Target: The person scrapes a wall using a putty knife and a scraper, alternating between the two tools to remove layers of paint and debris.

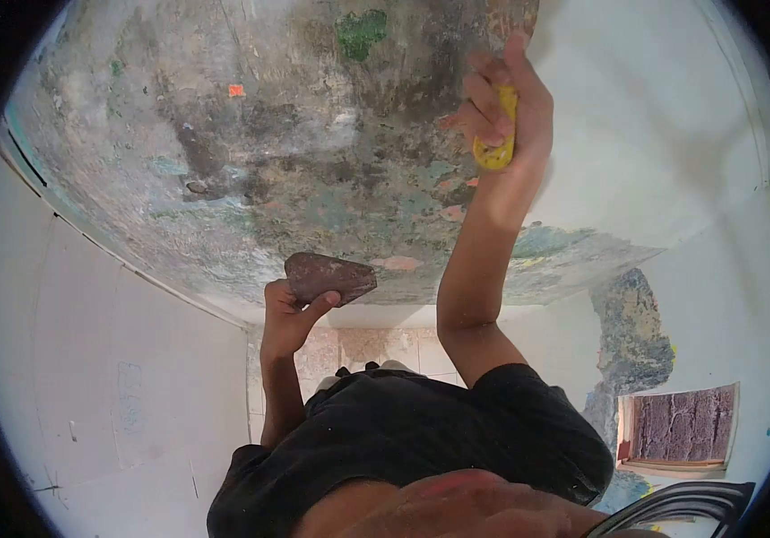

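Observation:
My left hand (291, 318) grips a flat brown plate (329, 276) with a rounded end. Its thumb lies across the plate's near face, just off the lower part of the patchy wall surface (286, 193). Higher up and to the right, my right hand (510, 103) is closed around the yellow handle (494, 148) of a tool. The working end of that tool does not show. This hand is at the border between the stained, peeling surface and a smooth white coating (622, 117).
A white side wall (107, 359) with faint writing stands at left. At right, a small opening (683, 426) shows rough blocks, beneath a bare grey patch (633, 332). Light tiles (434, 354) appear beyond my black shirt (403, 439).

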The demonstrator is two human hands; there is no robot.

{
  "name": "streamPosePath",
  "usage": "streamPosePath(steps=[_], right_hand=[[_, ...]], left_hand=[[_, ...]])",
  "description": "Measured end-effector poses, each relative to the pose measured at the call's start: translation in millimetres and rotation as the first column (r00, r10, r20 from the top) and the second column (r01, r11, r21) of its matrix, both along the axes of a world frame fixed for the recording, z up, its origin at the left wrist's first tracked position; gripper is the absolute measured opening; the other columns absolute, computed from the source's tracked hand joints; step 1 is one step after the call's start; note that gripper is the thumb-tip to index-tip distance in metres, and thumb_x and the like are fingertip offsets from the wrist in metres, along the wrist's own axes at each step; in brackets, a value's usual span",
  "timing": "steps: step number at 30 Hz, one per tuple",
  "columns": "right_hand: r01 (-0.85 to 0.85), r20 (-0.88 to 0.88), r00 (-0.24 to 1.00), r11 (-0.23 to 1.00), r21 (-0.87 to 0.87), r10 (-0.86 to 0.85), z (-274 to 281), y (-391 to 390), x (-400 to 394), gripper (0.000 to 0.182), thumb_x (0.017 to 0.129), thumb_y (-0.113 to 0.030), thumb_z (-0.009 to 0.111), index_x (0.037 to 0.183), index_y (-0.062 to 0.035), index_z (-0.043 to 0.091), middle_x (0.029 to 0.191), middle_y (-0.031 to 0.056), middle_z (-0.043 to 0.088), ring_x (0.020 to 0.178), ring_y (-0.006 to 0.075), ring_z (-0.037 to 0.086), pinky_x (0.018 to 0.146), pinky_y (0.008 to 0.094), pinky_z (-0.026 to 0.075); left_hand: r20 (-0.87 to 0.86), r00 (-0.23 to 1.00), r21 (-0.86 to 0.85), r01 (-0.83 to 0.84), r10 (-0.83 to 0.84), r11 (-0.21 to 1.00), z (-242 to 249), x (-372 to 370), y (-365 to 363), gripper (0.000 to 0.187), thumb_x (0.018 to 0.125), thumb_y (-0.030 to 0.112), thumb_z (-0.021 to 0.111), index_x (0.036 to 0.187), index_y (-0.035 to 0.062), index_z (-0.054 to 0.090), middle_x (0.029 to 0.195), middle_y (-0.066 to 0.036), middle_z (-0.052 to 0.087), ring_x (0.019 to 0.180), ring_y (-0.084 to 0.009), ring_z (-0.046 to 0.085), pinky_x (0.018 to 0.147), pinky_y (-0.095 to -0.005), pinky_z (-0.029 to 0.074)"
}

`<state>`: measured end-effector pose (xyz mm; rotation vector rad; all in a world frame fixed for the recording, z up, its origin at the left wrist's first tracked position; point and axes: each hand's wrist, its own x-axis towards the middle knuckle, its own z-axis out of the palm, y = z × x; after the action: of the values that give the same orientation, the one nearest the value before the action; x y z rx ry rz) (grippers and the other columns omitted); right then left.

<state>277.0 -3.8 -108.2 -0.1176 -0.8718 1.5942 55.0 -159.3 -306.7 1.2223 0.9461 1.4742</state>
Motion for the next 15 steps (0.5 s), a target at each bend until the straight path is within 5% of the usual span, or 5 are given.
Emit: streamPosePath(steps=[5, 8, 11, 15], right_hand=[[0.076, 0.018, 0.997, 0.993, 0.088, -0.078, -5, -7, -9, 0.034, 0.100, -0.033, 0.049, 0.075, -0.0124, 0.044, 0.069, 0.0007, 0.047, 0.035, 0.0075, 0.031, 0.026, 0.0211, 0.024], [-0.059, 0.002, 0.998, 0.993, 0.105, 0.059, 10, 8, -4, 0.035, 0.101, -0.035, 0.047, 0.074, -0.0124, 0.043, 0.070, 0.0000, 0.046, 0.035, 0.0076, 0.031, 0.027, 0.0219, 0.025], [0.048, 0.030, 0.998, 0.992, 0.118, -0.051, -6, -1, -12, 0.036, 0.101, -0.035, 0.047, 0.073, -0.0120, 0.043, 0.068, -0.0008, 0.045, 0.035, 0.0080, 0.031, 0.027, 0.0230, 0.026], [-0.054, -0.021, 0.998, 0.997, 0.058, 0.055, 2, 4, -5, 0.037, 0.101, -0.035, 0.047, 0.073, -0.0112, 0.044, 0.068, -0.0010, 0.045, 0.035, 0.0085, 0.032, 0.027, 0.0236, 0.026]], left_hand=[[0.008, 1.000, -0.007, 0.005, -0.005, 1.000, 7, -1, 5, 0.012, 0.081, 0.002, 0.073, 0.092, -0.0022, 0.072, 0.084, -0.006, 0.072, 0.076, -0.0093, 0.064, 0.070, -0.0256, 0.050], [-0.027, 0.999, -0.001, 0.025, -0.025, 1.000, 4, 0, 4, 0.011, 0.081, 0.001, 0.072, 0.092, -0.0024, 0.072, 0.084, -0.006, 0.072, 0.077, -0.0089, 0.064, 0.070, -0.0254, 0.050], [-0.017, 0.999, 0.014, 0.037, -0.037, 0.999, 6, -1, 4, 0.012, 0.082, 0.001, 0.072, 0.092, -0.0027, 0.072, 0.085, -0.006, 0.072, 0.077, -0.0086, 0.064, 0.070, -0.0253, 0.050], [-0.025, 0.999, 0.020, 0.021, -0.021, 1.000, 7, -3, 4, 0.012, 0.082, 0.001, 0.072, 0.093, -0.0029, 0.071, 0.085, -0.006, 0.072, 0.077, -0.0090, 0.064, 0.070, -0.0255, 0.050]])
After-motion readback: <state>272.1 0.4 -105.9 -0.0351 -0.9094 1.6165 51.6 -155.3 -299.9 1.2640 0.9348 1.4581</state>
